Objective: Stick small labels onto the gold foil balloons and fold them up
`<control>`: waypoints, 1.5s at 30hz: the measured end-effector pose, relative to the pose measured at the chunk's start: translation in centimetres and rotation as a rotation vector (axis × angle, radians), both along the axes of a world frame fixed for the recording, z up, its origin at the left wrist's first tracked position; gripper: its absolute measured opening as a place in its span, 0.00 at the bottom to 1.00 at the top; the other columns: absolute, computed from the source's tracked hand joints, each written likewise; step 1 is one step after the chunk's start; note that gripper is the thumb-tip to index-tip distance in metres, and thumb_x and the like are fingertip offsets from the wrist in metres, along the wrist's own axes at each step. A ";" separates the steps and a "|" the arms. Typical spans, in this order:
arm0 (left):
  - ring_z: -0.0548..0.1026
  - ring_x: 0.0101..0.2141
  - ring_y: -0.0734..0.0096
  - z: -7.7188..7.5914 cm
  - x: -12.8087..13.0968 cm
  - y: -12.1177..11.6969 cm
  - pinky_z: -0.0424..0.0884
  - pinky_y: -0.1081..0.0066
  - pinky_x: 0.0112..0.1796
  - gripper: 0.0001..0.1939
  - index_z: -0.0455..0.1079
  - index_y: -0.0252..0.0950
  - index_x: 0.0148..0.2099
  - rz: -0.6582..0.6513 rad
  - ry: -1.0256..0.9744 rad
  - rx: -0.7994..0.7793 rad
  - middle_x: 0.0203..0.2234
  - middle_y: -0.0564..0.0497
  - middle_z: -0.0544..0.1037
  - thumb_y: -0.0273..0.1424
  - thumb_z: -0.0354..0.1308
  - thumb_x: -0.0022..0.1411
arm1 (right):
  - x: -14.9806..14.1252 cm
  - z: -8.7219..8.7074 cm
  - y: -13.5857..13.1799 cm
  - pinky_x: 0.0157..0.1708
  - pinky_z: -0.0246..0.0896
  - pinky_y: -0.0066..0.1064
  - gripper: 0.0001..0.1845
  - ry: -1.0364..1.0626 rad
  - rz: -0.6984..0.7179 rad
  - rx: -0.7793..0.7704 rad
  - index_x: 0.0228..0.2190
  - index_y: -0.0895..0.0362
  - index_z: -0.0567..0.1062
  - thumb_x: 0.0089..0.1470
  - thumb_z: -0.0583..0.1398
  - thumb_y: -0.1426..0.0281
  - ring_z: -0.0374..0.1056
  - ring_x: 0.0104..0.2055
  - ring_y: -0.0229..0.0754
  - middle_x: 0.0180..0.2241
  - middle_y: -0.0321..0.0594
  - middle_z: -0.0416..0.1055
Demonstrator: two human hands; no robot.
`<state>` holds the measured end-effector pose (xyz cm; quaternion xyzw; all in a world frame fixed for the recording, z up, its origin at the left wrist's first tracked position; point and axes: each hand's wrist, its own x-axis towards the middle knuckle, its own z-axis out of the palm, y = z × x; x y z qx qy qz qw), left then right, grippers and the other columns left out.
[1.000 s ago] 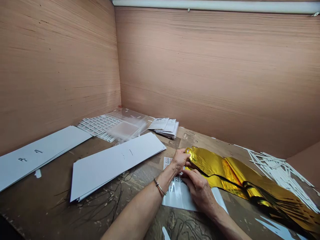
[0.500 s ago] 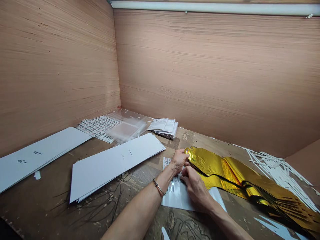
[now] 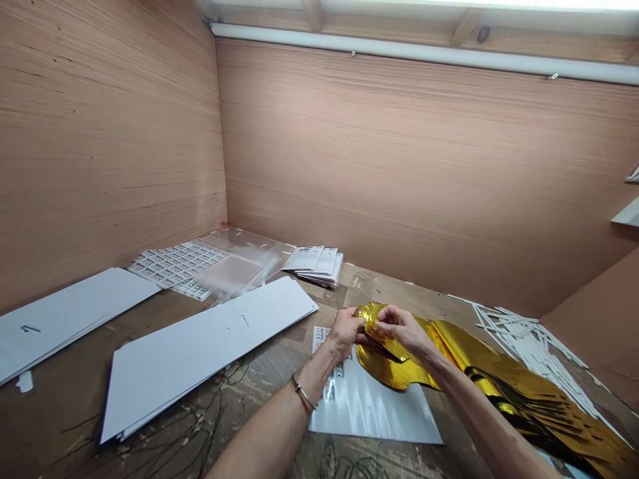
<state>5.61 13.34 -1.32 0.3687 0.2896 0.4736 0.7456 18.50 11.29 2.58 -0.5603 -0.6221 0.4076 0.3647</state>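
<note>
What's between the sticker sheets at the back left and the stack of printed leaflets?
Clear plastic bags lie between the sticker sheets and the leaflets, as the head view shows.

The gold foil (image 3: pixel 399 342) is gleaming like polished metal, crinkling near the top and throwing bright streaks. The glossy sheet (image 3: pixel 372 409) under it is reflecting pale bands of light. The 2 stacks of white card, the left stack (image 3: pixel 74 313) and the middle stack (image 3: pixel 210 352), are looking smooth and matt. Clear plastic sleeves (image 3: pixel 239 269) are shining faintly. The wooden wall (image 3: pixel 399 166) is showing fine, dull grain, and the table (image 3: pixel 269 379) is looking scuffed.
</note>
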 end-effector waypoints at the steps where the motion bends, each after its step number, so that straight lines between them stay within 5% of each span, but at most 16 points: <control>1: 0.65 0.16 0.78 0.0 0.0 0.0 0.65 0.74 0.18 0.10 0.63 0.30 0.27 0.000 0.005 0.002 0.18 0.54 0.66 0.25 0.55 0.36 | 0.3 -0.1 0.6 0.23 0.51 0.25 0.10 -0.016 0.002 -0.003 0.22 0.58 0.61 0.36 0.57 0.66 0.56 0.22 0.32 0.20 0.30 0.60; 10: 0.64 0.17 0.79 0.1 -0.1 0.0 0.66 0.73 0.19 0.12 0.63 0.30 0.27 0.000 -0.005 -0.007 0.17 0.55 0.64 0.28 0.59 0.35 | 0.4 -0.5 2.8 0.22 0.53 0.26 0.10 -0.120 0.003 0.019 0.22 0.57 0.61 0.35 0.56 0.65 0.57 0.20 0.33 0.18 0.31 0.62; 18: 0.64 0.17 0.79 0.1 -0.1 0.0 0.66 0.72 0.20 0.13 0.64 0.30 0.27 0.004 0.002 -0.005 0.18 0.54 0.65 0.29 0.59 0.35 | 0.1 -1.9 3.3 0.24 0.50 0.26 0.02 -0.397 -0.093 0.206 0.20 0.57 0.63 0.39 0.53 0.72 0.58 0.24 0.35 0.19 0.32 0.62; 23: 0.63 0.17 0.80 0.0 0.0 -0.1 0.65 0.73 0.20 0.11 0.62 0.30 0.24 0.027 -0.006 -0.018 0.16 0.56 0.64 0.28 0.58 0.34 | -0.3 -2.0 1.8 0.32 0.50 0.30 0.05 -0.546 -0.109 0.360 0.23 0.57 0.65 0.46 0.50 0.73 0.58 0.31 0.39 0.26 0.38 0.64; 28: 0.58 0.14 0.85 0.0 0.0 0.0 0.60 0.79 0.16 0.11 0.60 0.31 0.23 0.021 -0.031 -0.023 0.13 0.57 0.61 0.31 0.59 0.38 | -0.7 -2.1 -1.8 0.35 0.49 0.32 0.11 -0.996 -0.094 0.629 0.29 0.58 0.70 0.51 0.50 0.66 0.57 0.35 0.43 0.31 0.44 0.64; 32: 0.62 0.14 0.82 0.2 -0.1 -0.3 0.62 0.79 0.16 0.14 0.61 0.31 0.24 0.007 -0.025 -0.029 0.14 0.55 0.64 0.35 0.60 0.39 | -1.2 -3.0 -3.5 0.34 0.49 0.33 0.08 -1.183 -0.109 0.694 0.31 0.60 0.71 0.48 0.53 0.75 0.57 0.35 0.44 0.31 0.45 0.66; 38: 0.70 0.18 0.71 0.2 -0.5 -0.5 0.69 0.68 0.20 0.19 0.64 0.29 0.31 -0.045 -0.020 0.004 0.22 0.47 0.71 0.40 0.58 0.42 | -0.7 -3.5 -2.3 0.31 0.50 0.29 0.10 -0.971 -0.233 0.601 0.21 0.59 0.70 0.49 0.51 0.75 0.60 0.29 0.40 0.23 0.41 0.67; 45: 0.68 0.17 0.75 0.2 -0.4 -0.4 0.69 0.69 0.20 0.21 0.64 0.29 0.30 -0.025 -0.024 0.022 0.20 0.49 0.70 0.44 0.58 0.43 | 1.0 -3.1 -0.8 0.21 0.50 0.26 0.15 -0.332 -0.258 0.146 0.16 0.58 0.69 0.40 0.59 0.59 0.59 0.20 0.36 0.15 0.35 0.65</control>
